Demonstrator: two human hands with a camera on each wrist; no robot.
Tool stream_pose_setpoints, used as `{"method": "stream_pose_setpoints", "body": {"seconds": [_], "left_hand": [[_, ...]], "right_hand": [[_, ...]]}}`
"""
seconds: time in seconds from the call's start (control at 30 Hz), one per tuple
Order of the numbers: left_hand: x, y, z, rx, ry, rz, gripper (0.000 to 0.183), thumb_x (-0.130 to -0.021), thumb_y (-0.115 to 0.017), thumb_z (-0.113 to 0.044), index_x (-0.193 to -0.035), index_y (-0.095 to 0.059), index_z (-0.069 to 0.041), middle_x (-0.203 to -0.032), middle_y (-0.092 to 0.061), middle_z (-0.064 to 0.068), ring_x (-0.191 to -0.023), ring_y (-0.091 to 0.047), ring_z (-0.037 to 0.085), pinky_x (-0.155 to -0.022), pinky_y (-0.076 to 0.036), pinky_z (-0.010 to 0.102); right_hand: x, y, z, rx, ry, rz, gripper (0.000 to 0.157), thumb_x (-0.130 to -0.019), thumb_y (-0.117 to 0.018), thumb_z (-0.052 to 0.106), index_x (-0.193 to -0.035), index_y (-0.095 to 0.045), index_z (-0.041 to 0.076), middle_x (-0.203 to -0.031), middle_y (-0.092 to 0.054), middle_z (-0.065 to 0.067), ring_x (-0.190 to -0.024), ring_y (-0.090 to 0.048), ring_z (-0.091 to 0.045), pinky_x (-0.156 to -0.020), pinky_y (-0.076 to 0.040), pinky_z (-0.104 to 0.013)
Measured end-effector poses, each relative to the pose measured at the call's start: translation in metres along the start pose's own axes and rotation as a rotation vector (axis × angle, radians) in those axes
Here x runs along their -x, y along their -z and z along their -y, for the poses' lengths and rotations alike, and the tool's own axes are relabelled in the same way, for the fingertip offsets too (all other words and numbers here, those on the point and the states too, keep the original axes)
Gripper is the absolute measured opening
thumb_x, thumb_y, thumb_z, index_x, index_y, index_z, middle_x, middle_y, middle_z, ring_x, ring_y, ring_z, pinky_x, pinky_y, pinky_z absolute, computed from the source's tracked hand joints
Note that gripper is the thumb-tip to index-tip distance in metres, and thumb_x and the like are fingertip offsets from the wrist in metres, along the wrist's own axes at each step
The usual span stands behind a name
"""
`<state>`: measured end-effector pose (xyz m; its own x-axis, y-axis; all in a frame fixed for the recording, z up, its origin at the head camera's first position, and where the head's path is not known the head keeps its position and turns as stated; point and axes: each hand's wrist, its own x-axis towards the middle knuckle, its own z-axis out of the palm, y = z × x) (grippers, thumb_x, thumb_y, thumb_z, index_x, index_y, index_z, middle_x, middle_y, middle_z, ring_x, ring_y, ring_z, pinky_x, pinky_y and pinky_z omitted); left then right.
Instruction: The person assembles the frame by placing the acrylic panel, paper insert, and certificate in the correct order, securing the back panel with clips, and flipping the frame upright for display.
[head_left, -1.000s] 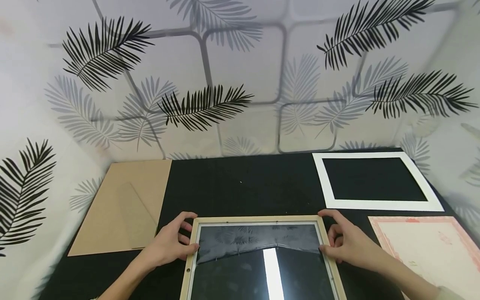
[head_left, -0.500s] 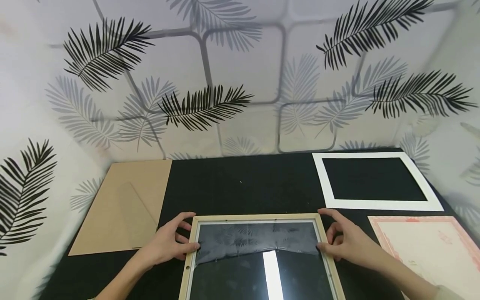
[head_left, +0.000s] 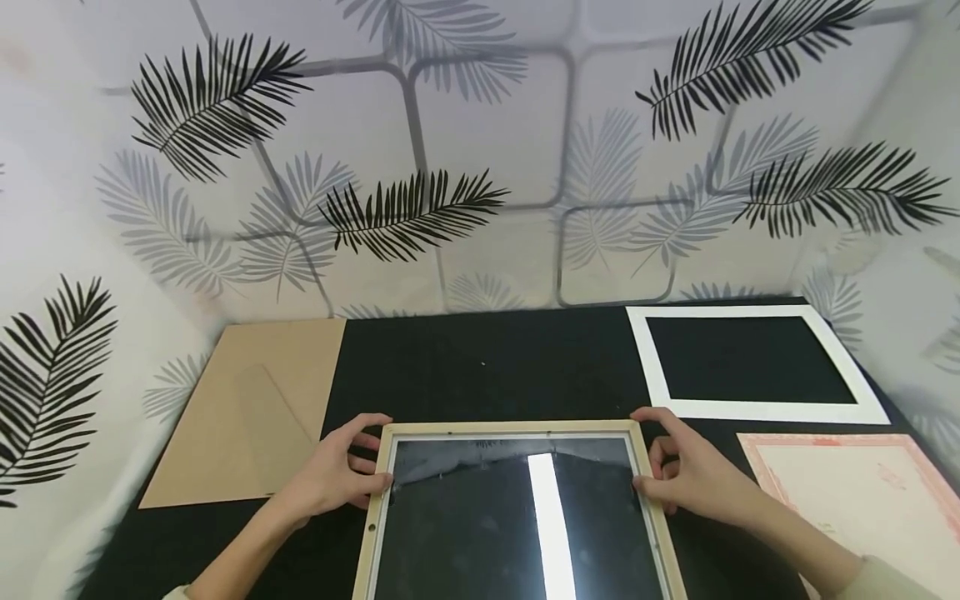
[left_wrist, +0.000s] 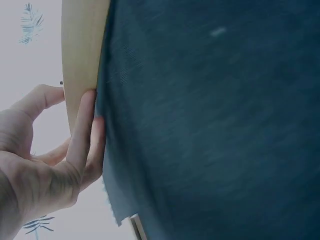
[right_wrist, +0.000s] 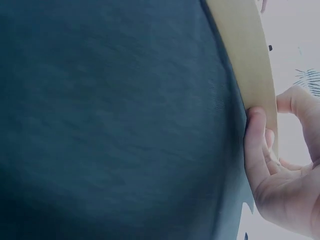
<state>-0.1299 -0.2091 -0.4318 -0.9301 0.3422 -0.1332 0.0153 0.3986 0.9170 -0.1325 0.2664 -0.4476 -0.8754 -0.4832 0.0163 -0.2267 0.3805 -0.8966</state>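
Note:
A light wooden picture frame (head_left: 510,427) lies at the front centre of the head view, its near end cut off by the lower edge. Inside it a glassy dark pane (head_left: 465,533) reflects a bright white strip. My left hand (head_left: 330,471) grips the frame's left side near the far corner, thumb on the inner edge. On the opposite side my right hand (head_left: 693,475) holds it the same way. Both wrist views show fingers and thumb spread across the wooden side, the left hand (left_wrist: 55,160) and the right hand (right_wrist: 285,175) each against the black cloth.
A brown backing board (head_left: 277,358) lies at the far left of the black cloth (head_left: 487,367). On the right are a white mat with a rectangular opening (head_left: 757,409) and a pink-bordered sheet (head_left: 862,492). A leaf-patterned curtain (head_left: 495,133) stands behind.
Both hands have shifted the picture frame slightly away from me. The reflections in its pane have moved, with the white strip reaching higher. The board, mat and sheet stay put.

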Motion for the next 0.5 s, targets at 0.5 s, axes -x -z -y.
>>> {"method": "stream_pose_setpoints", "body": {"seconds": [0.5], "left_hand": [[-0.024, 0.035, -0.025, 0.011, -0.044, -0.029, 0.072, -0.086, -0.076, 0.006, -0.148, -0.042, -0.003, -0.128, -0.045, 0.031, -0.086, -0.072, 0.034, -0.062, -0.060, 0.045]], "right_hand": [[-0.043, 0.021, 0.021, 0.097, 0.067, -0.085, 0.079, -0.083, -0.079, -0.004, -0.146, -0.033, 0.006, -0.072, -0.054, -0.007, -0.049, -0.060, -0.021, -0.048, -0.053, -0.034]]}}
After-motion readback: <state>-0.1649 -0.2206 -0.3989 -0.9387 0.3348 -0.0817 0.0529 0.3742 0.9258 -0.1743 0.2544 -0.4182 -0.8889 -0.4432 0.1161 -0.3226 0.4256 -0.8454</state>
